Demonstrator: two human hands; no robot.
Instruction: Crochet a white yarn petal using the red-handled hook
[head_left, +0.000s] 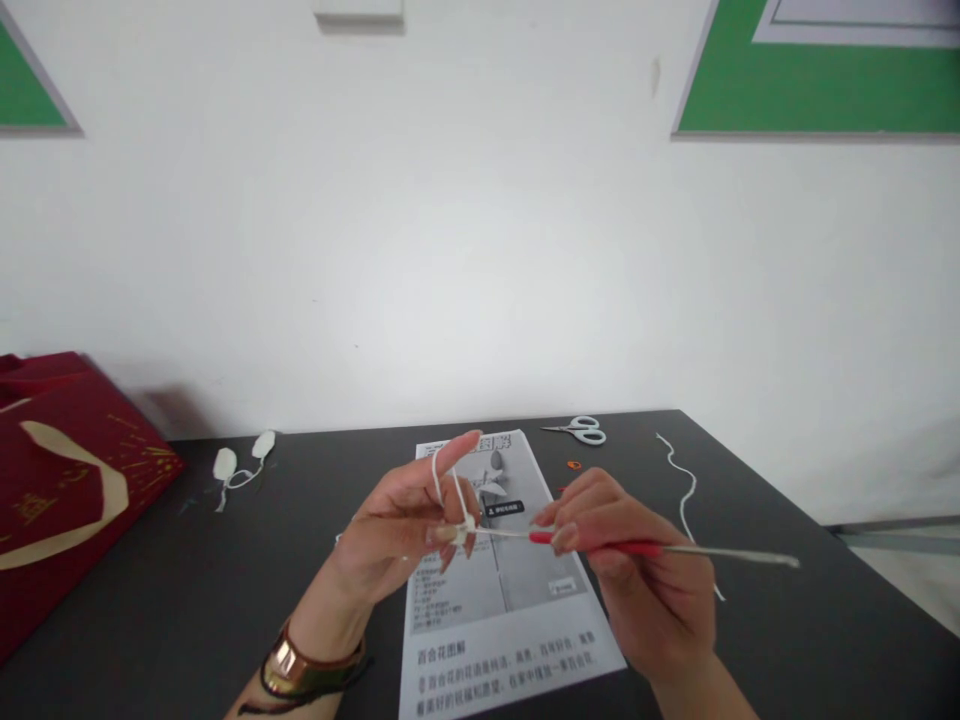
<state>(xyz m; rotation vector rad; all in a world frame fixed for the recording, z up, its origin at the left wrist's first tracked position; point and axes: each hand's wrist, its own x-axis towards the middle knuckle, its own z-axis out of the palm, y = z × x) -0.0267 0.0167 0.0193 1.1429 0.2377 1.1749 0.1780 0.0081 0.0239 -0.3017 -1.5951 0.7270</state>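
Observation:
My left hand (405, 515) pinches a small piece of white crochet work (463, 533) between thumb and fingers. White yarn (437, 478) loops over its raised index finger and runs down to the stitches. In my right hand (637, 560) is a crochet hook (720, 552) with a red grip and metal ends. The hook's left end meets the white piece at my left fingertips; its other end sticks out to the right. Fingers hide the exact stitch. Below both hands lies a printed pattern sheet (502, 640) with a flower picture and Chinese text.
Small scissors (583, 430) lie at the table's back, with an orange stitch marker (574, 465) nearby. A white yarn strand (684, 485) is at the right. Two white crocheted pieces (225, 464) joined by yarn lie back left, beside a red bag (82, 490). A white wall (480, 250) stands behind.

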